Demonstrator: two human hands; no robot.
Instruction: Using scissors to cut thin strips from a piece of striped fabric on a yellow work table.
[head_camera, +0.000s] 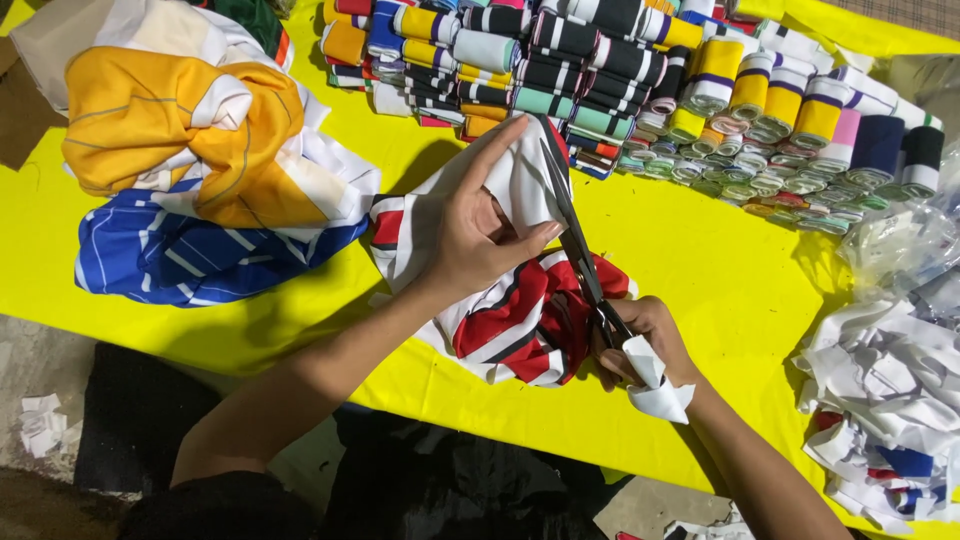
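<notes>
At the centre of the frame the left hand (470, 235) lies spread, fingers half open, pinching up a white fold of the red, white and black striped cloth (520, 320) that rests on the yellow desk (720, 270). The right hand (645, 345), lower right of centre, is closed through the handles of the scissors (575, 235), whose blades run up along the lifted fold; a white scrap (655, 385) hangs by that hand. The step in hand looks like cutting a strip off the cloth edge. The next snip calls for the fold held taut and the left fingertips kept off the blade line. Rolled striped bands (640, 80) fill the top, a heap of orange and blue cloth (200, 170) sits upper left, and white scraps (880, 390) lie at right.
</notes>
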